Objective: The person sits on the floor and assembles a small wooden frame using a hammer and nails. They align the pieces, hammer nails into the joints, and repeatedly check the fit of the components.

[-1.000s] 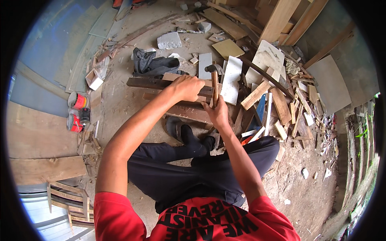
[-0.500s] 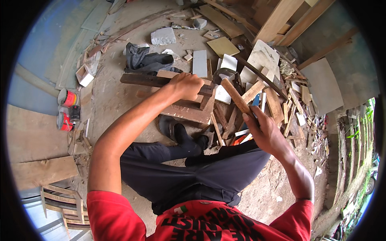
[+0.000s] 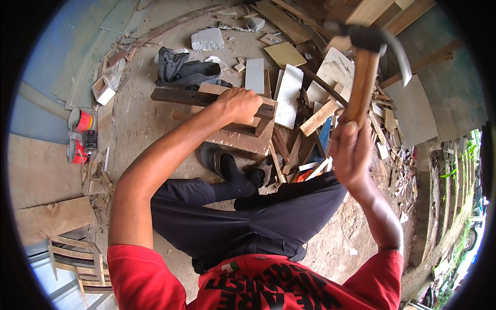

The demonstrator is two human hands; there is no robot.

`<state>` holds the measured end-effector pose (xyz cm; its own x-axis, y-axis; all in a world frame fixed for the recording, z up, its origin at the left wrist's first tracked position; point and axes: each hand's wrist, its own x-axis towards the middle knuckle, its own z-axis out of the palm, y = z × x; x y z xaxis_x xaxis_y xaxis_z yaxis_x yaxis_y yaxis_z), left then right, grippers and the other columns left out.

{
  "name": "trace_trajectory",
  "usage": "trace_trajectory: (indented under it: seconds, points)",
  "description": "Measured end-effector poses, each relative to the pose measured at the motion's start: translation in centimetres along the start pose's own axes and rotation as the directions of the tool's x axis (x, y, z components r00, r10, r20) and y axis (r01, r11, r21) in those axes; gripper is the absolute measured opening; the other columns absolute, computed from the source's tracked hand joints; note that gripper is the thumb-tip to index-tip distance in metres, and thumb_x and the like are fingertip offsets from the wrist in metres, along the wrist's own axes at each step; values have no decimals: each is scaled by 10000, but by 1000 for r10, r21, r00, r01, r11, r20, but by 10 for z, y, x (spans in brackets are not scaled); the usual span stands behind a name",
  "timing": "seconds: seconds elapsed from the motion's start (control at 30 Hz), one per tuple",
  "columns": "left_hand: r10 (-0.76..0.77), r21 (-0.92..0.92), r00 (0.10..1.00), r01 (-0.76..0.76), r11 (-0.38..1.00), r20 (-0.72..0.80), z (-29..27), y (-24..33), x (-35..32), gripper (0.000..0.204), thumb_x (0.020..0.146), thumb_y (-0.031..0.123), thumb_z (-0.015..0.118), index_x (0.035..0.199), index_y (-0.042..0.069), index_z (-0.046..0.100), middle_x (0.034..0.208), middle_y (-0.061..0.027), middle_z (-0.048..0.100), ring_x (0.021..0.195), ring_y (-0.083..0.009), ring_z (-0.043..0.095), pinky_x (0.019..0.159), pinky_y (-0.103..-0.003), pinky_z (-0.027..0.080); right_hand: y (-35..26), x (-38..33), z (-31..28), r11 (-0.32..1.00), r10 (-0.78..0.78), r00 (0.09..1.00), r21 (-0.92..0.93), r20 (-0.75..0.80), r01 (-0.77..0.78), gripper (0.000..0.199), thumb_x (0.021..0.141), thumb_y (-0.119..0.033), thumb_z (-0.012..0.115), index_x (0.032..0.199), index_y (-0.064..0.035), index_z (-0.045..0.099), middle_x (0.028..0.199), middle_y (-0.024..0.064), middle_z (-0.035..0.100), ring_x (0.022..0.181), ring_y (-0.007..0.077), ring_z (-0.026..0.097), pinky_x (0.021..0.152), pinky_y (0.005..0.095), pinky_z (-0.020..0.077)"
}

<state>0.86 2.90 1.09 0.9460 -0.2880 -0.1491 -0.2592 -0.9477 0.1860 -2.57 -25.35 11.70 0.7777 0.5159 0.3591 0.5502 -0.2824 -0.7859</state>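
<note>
My left hand (image 3: 240, 106) is closed over a dark wooden bar (image 3: 178, 96); its fingertips are hidden, so anything small inside them cannot be seen. The bar lies across a low brown wooden block (image 3: 243, 143) by my feet, and a lighter piece of wood (image 3: 211, 89) sits along its far side. Raised on the right, a claw hammer (image 3: 363, 77) stands nearly upright, its wooden handle gripped low by my right hand (image 3: 352, 152). The dark head is up high, with the metal claw curving to the right.
Wood offcuts (image 3: 319, 118) and a white board (image 3: 289, 95) lie heaped on the right, with a blue handsaw-like strip (image 3: 325, 135) among them. A black plastic bag (image 3: 188, 71) and a stone block (image 3: 207, 39) are beyond the bar. Paint cans (image 3: 81, 120) stand at left.
My right hand has swung the hammer up and to the right, away from the wooden block. The left hand stays over the bar.
</note>
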Motion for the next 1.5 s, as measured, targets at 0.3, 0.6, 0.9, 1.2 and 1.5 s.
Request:
trace_trajectory:
  seconds: [0.3,0.6,0.9,1.2,1.5]
  points:
    - [4,-36,998,-6,999,-65,3,-5,3,228,615,52,642,831,-13,675,880,-260,693,851,-423,690,767,-498,558,7,-24,9,936,241,938,-315,249,-157,229,1028,-197,517,939,8,467,563,167,502,454,336,498,458,431,362]
    - [-16,5,1000,16,1000,-17,-6,3,-3,208,677,46,641,858,-26,716,904,-251,711,851,-375,719,750,-450,590,-16,-2,-5,968,174,975,-206,138,-143,385,1068,-371,400,1023,-8,522,628,-19,472,444,63,395,393,249,291]
    - [10,-4,1000,-10,1000,-1,0,3,-5,200,638,26,618,824,-15,679,866,-253,697,878,-407,694,801,-478,560,19,-31,2,869,443,825,-394,350,-300,286,1033,-247,486,920,15,469,652,228,575,525,421,563,523,484,433]
    - [44,-15,997,-45,999,-65,-1,2,-2,142,678,31,609,804,-6,664,876,-259,695,880,-432,688,792,-501,559,7,-20,6,834,500,781,-452,375,-317,272,1046,-251,474,948,1,501,699,187,623,548,304,604,505,443,435]
    - [32,30,998,-34,999,53,-4,14,8,207,693,32,607,875,-4,698,943,-250,703,900,-400,698,805,-473,567,36,-31,8,980,59,997,-193,41,-50,325,1029,-320,519,902,-21,505,621,54,523,504,143,491,433,318,370]
